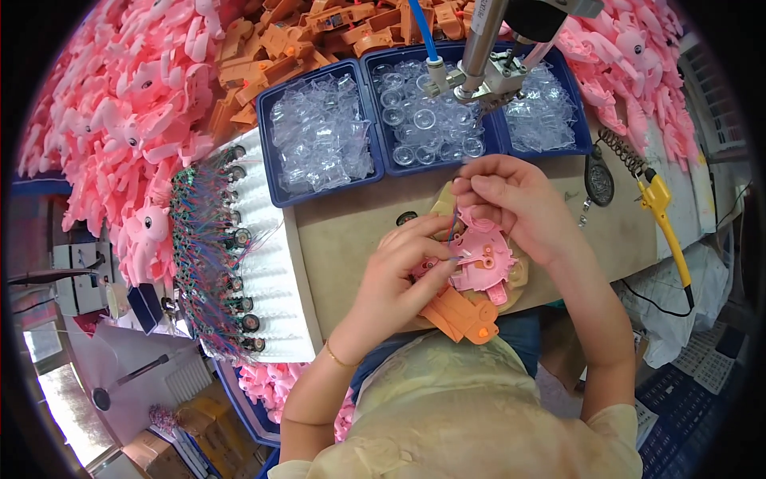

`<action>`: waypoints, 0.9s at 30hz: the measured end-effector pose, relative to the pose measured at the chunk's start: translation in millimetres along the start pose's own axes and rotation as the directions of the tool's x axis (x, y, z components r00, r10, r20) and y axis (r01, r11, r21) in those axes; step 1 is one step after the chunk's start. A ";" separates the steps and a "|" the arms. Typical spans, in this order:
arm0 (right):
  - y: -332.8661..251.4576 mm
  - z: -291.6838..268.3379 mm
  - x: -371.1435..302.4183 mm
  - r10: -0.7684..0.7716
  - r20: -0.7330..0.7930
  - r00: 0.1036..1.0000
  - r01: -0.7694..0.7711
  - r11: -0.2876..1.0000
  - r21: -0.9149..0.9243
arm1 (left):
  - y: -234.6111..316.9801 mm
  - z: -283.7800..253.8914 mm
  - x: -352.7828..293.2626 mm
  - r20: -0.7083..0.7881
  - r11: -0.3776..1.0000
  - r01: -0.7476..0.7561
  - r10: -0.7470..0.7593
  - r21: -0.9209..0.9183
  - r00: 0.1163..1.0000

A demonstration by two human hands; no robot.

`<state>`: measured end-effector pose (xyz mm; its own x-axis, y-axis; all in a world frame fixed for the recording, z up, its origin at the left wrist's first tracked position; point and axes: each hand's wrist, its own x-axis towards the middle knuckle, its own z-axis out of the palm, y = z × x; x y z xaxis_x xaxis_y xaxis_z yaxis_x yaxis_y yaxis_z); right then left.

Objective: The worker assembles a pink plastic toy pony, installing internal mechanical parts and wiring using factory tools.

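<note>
A pink toy shell half (488,259) lies hollow side up in front of me, with small posts and ribs inside. It sits on a yellowish holder (519,275). My left hand (403,267) is closed on the shell's left edge, thumb and fingers pressed together near a thin blue wire (455,226). Above the shell's far right side, my right hand (519,199) is raised with thumb and forefinger pinched; what lies between them is too small to make out. An orange plastic part (459,314) lies at the shell's near side, under my left thumb.
Blue bins (275,172) of clear plastic parts stand at the back, beneath a metal machine head (479,80). White foam (279,319) bears wired parts (211,255) at left. Pink shells (128,96) and orange parts (279,48) are heaped behind. A yellow-handled tool (658,199) stands right.
</note>
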<state>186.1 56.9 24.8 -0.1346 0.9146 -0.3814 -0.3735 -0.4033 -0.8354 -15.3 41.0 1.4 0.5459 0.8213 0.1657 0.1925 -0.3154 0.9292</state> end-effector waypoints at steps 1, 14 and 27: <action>-1.8 2.0 2.9 0.046 0.071 0.996 -0.057 0.983 0.172 | 2.5 1.6 3.3 -0.033 0.986 -0.059 0.064 0.157 0.997; -8.1 10.6 -49.6 -0.406 0.083 0.910 0.312 0.538 -0.783 | 17.9 12.0 14.0 -0.071 0.848 -0.113 0.174 0.518 0.982; 22.7 -10.8 -82.2 -0.271 0.147 0.951 0.298 0.689 -0.660 | 19.7 -2.7 3.0 -0.081 0.940 0.082 -0.058 0.331 0.995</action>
<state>198.6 -27.8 32.9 -0.1611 0.9838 -0.0781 0.3081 -0.0250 -0.9510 -12.1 38.6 21.1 0.4663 0.8738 0.1378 0.4956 -0.3870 0.7775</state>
